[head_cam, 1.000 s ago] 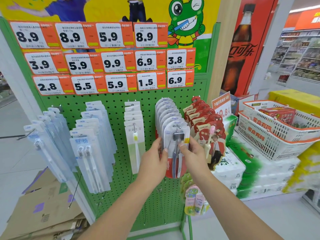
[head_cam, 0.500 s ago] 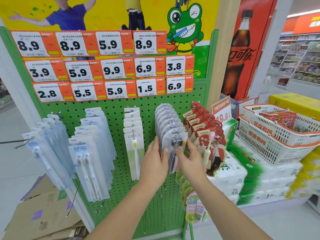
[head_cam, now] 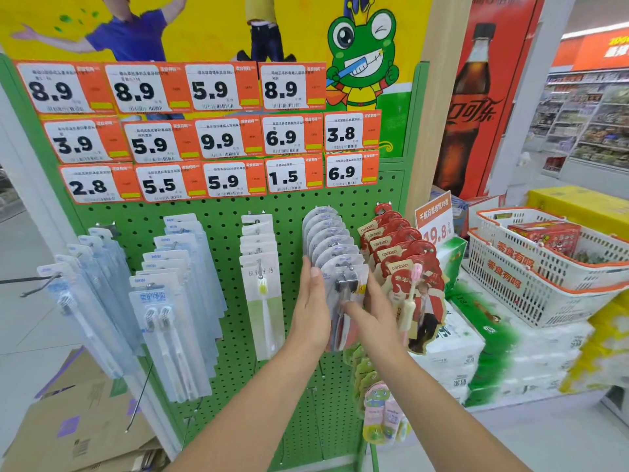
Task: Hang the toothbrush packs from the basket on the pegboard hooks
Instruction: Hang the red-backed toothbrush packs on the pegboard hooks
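Glossy clear blister packs [head_cam: 335, 253] with rounded tops hang in a row on a perforated green pegboard [head_cam: 224, 233]. Left hand [head_cam: 311, 311], fingers straight, presses flat on the row's left side; right hand [head_cam: 372, 318], loosely open, touches the front pack. Earlier both hands pinched that pack; now released.

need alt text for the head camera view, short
Two bare hands, left hand and right hand, press flat on the front toothbrush pack hanging on a green pegboard, between other hanging packs and under orange price tags. White baskets sit to the right.
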